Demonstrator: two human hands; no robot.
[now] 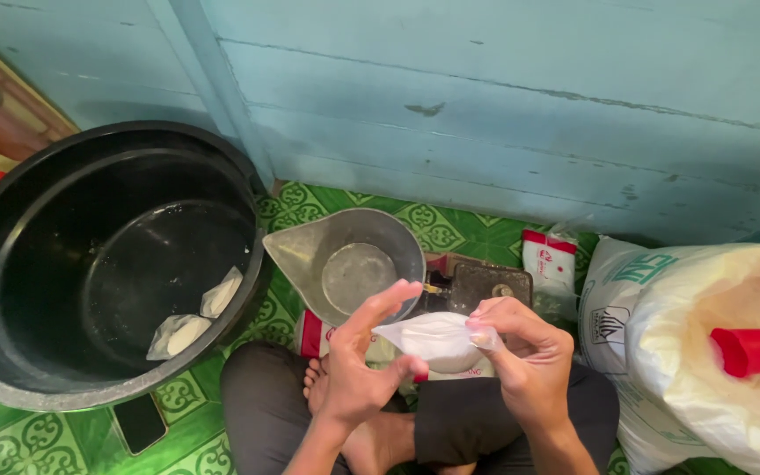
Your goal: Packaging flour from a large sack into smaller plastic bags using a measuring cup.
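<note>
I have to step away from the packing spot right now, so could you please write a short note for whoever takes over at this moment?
Left hand: holds the small clear bag of white powder from below, fingers spread.
Right hand: pinches the bag's top end between its fingers.
Black tub: at the left, two filled small bags lie inside.
Metal scoop pan: empty, on the scale in front of the knees.
Open sack of white powder: at the right, red scoop resting in it.
Done: two bags in the tub.
Left: the bag in hand is not yet in the tub; whether it is sealed cannot be told.
</note>
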